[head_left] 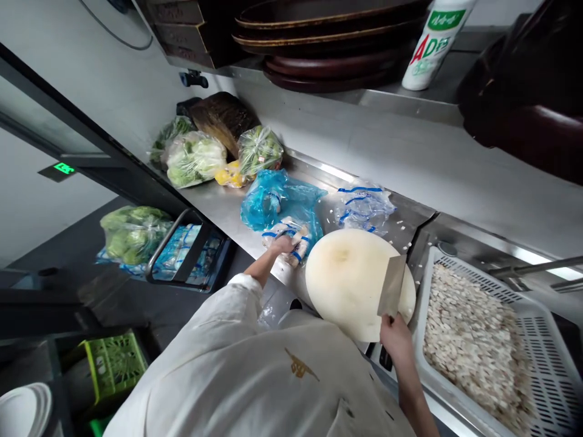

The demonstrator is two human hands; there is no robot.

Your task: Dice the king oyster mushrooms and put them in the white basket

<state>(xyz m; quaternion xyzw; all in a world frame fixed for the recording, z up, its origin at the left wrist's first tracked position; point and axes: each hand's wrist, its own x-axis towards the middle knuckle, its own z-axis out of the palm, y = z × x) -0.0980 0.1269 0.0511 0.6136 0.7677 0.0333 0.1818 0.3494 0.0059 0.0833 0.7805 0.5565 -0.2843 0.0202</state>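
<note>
Steel counter runs under most of it. Biggest container: grey-white slotted basket, just R of the board, w/ a thick spread of small pale slices. The board itself is round, off-white, a bit stained. Far L of the board: clear bag w/ pale green leafy veg. Blue bag, crumpled & see-through, is upper L of the board. Striped bag, clear w/ blue bands, is just L of the board, w/ whitish chunks inside. 2nd striped bag lies crumpled beyond the board.

Cleaver: broad, dull grey blade over the board's R side, dark handle. My R hand has its fingers wrapped round that handle. My L hand is at the striped bag; can't tell if those fingers pinch or just touch. Tiny white scraps dot the area beyond the board.
</note>
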